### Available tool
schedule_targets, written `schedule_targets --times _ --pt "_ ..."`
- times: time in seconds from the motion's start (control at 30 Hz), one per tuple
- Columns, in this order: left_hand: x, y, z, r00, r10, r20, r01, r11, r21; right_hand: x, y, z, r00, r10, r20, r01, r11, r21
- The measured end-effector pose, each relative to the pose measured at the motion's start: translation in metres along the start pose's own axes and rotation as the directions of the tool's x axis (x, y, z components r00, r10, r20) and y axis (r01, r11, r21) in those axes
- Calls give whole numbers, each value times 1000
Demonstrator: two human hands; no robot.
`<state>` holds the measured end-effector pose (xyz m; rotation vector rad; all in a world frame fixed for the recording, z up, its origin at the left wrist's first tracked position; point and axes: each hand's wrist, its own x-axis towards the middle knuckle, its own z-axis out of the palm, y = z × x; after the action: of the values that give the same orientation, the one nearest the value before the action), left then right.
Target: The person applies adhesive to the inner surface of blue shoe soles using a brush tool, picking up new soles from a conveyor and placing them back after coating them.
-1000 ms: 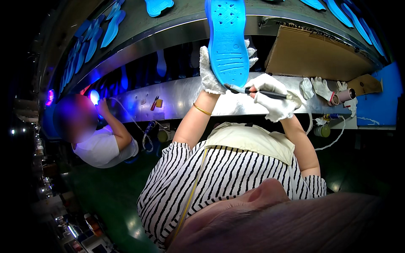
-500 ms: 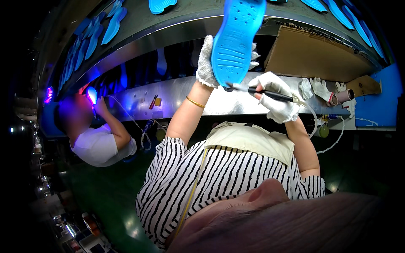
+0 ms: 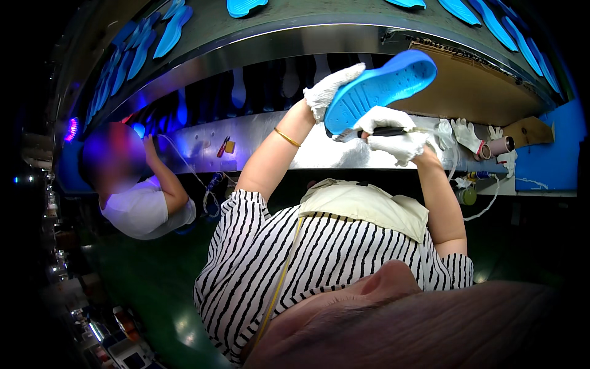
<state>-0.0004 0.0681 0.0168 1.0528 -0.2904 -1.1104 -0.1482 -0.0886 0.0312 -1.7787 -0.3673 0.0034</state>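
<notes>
My gloved left hand (image 3: 332,91) grips a blue shoe sole (image 3: 384,83) by its near left end. The sole is tilted, its far end pointing up to the right, with a raised rim, grooves and small holes on the face I see. In my gloved right hand (image 3: 396,142) is a slim black-handled brush (image 3: 388,131), a whitish tube running off its rear. Its pale tip reaches the sole's near edge; whether it touches is hard to tell. The glove fingers wrap around the handle, and the left fingers behind the sole are hidden.
A dark conveyor (image 3: 319,13) carrying several blue soles runs along the far side. Below it is a metal bench (image 3: 270,147). A cardboard box (image 3: 455,86), spare gloves (image 3: 468,135) and a thread spool (image 3: 501,146) lie right. Another person (image 3: 138,206) works at left.
The sole has come nearer and turned, its far end swinging down to the right so more of it shows. My right hand and the brush have shifted slightly left and up.
</notes>
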Motion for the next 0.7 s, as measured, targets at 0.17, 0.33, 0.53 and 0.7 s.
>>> schedule_targets --times 0.17,0.33,0.53,0.7 --pt "4 1 14 1000 -12 -5 12 995 102 -4 -14 -9 998 22 -66 -19 998 58" --pt "4 4 14 996 -73 50 60 972 229 -7 -19 -15 983 174 -52 -181 965 -190" --pt "3 -5 10 997 -58 42 56 997 50 -27 -9 -39 993 -59 -97 47 991 -124" --pt "11 -21 18 917 179 356 13 880 -475 -33 5 6 964 -30 -263 50 997 67"
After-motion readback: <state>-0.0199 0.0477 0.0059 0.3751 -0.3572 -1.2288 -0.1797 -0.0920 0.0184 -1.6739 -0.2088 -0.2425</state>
